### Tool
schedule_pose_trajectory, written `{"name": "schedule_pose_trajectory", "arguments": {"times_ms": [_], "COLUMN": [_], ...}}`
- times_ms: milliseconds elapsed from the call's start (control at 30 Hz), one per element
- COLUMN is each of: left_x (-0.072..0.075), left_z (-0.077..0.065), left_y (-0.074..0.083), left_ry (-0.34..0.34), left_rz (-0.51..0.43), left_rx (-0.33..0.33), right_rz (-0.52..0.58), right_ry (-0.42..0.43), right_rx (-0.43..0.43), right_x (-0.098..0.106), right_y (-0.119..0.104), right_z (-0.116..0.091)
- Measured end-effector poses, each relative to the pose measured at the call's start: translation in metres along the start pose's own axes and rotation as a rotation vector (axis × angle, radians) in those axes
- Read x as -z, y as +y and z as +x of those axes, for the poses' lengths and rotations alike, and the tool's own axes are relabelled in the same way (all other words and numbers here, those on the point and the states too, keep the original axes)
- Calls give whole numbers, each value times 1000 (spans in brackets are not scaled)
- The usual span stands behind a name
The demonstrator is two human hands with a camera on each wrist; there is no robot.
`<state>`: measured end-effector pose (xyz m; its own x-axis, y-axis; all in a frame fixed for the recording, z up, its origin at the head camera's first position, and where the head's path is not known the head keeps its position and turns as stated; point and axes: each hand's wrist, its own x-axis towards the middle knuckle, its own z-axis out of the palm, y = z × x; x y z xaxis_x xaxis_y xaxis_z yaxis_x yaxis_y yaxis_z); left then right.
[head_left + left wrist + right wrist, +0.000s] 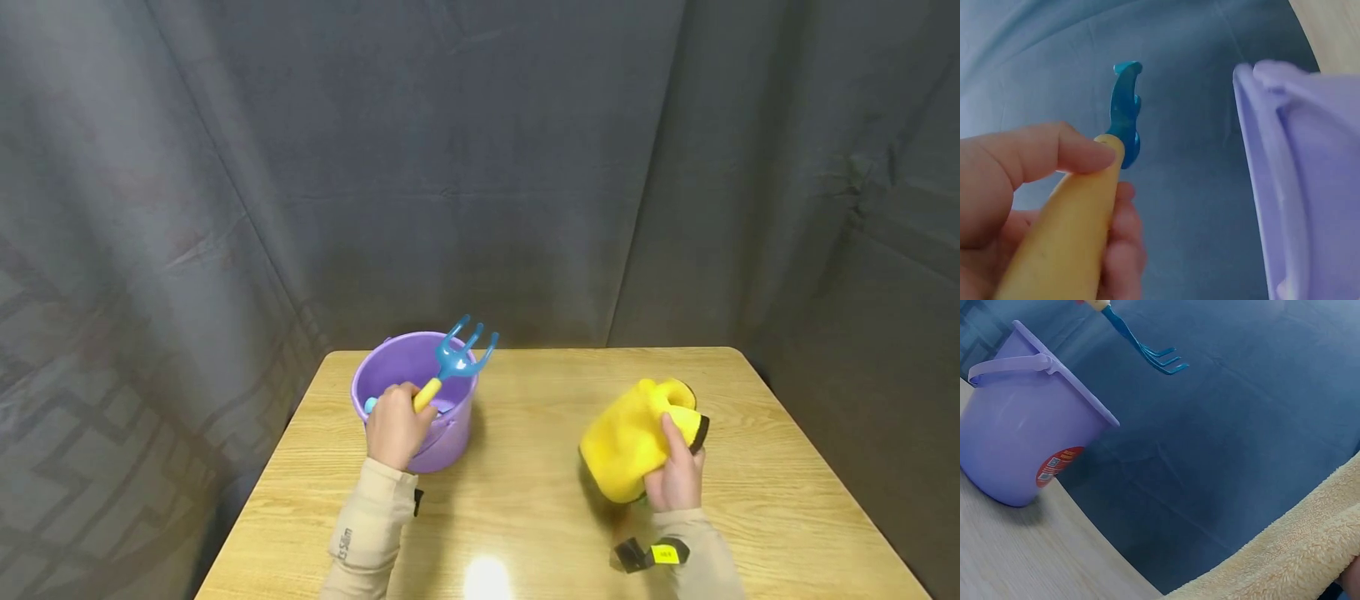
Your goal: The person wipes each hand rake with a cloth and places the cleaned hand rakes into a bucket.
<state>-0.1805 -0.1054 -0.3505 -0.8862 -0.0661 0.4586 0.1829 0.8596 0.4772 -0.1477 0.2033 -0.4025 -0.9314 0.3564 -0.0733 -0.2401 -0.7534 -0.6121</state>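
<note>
My left hand (399,427) grips the yellow handle of a small hand rake (459,358) with three blue tines, held above a purple bucket (447,443). In the left wrist view the thumb lies along the top of the handle (1066,231), beside the bucket wall (1335,175). Something light blue (371,405) shows inside the bucket, mostly hidden by the hand. My right hand (677,477) holds a bunched yellow cloth (626,442) with a dark edge, thumb on top of it. Fluffy pile of the cloth (1291,556) fills the lower right of the right wrist view.
Both hands are over a light wooden table (525,500). Grey curtains (465,183) hang behind it and at both sides. A red label (1059,465) is stuck on the bucket, whose handle (1010,365) hangs down its side. Black straps (651,553) circle the right wrist.
</note>
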Motion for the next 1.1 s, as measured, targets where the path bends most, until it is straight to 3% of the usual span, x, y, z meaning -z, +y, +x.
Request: {"name": "schedule_pose_trajectory", "arguments": {"times_ms": [267, 667, 867, 1100], "left_x": [9, 5, 0, -8], "left_z": [11, 24, 35, 39], "left_y": [-11, -25, -30, -34], "left_ry": [20, -25, -78, -203], "left_rz": [56, 144, 208, 229], "left_rx": [28, 39, 12, 30], "right_rz": [-1, 15, -1, -26], "right_ry": [18, 15, 25, 34], "right_rx": [-5, -14, -11, -15], "right_x": [1, 4, 3, 4], "right_y": [-2, -4, -5, -7], "right_z": [-1, -2, -1, -1]}}
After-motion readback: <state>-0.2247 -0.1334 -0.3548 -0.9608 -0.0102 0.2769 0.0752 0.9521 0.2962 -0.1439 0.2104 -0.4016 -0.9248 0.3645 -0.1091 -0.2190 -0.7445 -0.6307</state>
